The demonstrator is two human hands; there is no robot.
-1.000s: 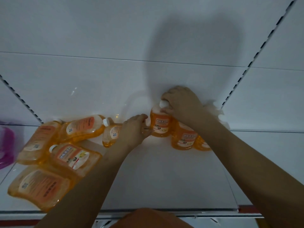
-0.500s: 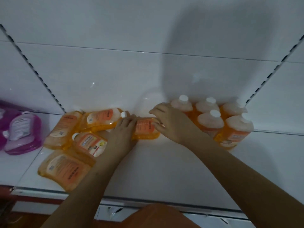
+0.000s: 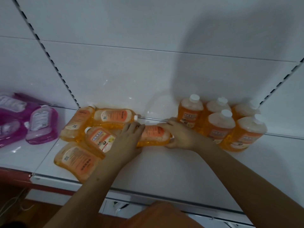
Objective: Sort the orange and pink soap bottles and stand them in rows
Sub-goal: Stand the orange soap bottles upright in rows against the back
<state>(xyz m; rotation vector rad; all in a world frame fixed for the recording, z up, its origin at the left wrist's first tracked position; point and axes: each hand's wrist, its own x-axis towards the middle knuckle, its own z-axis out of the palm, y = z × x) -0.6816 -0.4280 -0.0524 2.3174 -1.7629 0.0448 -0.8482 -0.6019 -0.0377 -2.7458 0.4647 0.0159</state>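
An orange soap bottle (image 3: 153,135) lies on its side in the middle of the white shelf (image 3: 164,165). My left hand (image 3: 130,137) holds its left end and my right hand (image 3: 181,136) grips its right end. Several orange bottles (image 3: 220,124) stand upright in two rows at the right, against the back wall. More orange bottles (image 3: 92,130) lie flat in a heap at the left. Pink bottles (image 3: 42,125) lie on the neighbouring shelf section at the far left.
The white back panel (image 3: 148,71) rises right behind the bottles, with slotted uprights (image 3: 54,63) on either side. The shelf's front edge (image 3: 148,193) runs below my forearms, and a red rail (image 3: 14,176) borders the left section.
My right hand left the upright orange bottles and came left to the lying bottle. Both hands now hold that bottle. The view has shifted left, showing the pink bottles.
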